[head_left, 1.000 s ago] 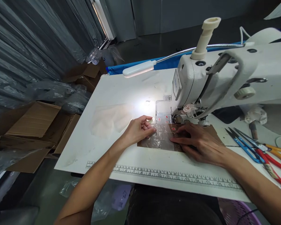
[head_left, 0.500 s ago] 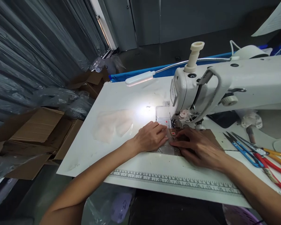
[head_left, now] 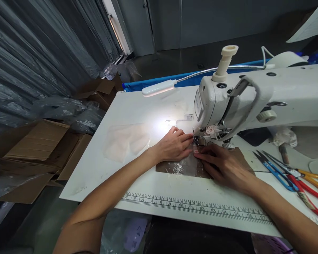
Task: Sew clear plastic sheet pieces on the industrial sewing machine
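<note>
A brown sheet with clear, shiny plastic [head_left: 178,167] over it lies beneath the sewing machine's needle area [head_left: 197,140]. My left hand [head_left: 175,145] rests on its left part, fingers stretched flat towards the presser foot. From the other side, my right hand [head_left: 222,163] has thumb and forefinger drawn together on the plastic, just in front of the foot. By those fingertips shows a small red-and-white tag [head_left: 195,151]. My fingers cover part of the plastic, and the machine head hides the needle.
The white sewing machine [head_left: 214,102] stands at right, a lit lamp [head_left: 159,88] shining on the table. Pale translucent pieces [head_left: 125,139] lie left. Blue snips [head_left: 277,171] and red-handled scissors [head_left: 307,192] lie right. A printed ruler [head_left: 190,204] runs along the front edge; an open carton [head_left: 39,141] stands left.
My left hand has moved slightly up towards the presser foot. More of the sheet shows at its left. My right thumb and forefinger have come closer together, and the view has shifted slightly.
</note>
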Action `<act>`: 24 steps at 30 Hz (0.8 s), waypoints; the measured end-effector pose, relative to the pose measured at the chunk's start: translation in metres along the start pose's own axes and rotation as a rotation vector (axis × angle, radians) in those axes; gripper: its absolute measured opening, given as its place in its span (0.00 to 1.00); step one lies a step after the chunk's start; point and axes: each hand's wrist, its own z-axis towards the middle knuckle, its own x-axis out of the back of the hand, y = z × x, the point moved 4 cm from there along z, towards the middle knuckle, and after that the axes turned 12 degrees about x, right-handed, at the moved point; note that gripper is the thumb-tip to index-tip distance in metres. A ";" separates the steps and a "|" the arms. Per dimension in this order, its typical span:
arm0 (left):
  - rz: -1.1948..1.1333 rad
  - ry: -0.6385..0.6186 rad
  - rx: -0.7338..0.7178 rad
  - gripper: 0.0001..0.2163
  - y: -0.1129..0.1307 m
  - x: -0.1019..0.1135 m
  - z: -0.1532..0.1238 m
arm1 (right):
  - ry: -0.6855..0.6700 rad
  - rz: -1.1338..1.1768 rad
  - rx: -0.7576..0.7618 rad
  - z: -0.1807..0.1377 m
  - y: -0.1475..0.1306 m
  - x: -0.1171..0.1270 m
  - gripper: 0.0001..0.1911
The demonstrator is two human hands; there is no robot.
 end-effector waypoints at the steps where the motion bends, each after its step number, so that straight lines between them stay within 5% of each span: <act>1: -0.013 -0.007 0.008 0.18 -0.001 0.000 0.000 | 0.002 0.004 -0.002 0.000 0.000 0.000 0.16; 24: -0.080 -0.005 0.044 0.21 -0.002 -0.005 -0.006 | -0.010 0.009 -0.020 -0.001 0.002 0.000 0.19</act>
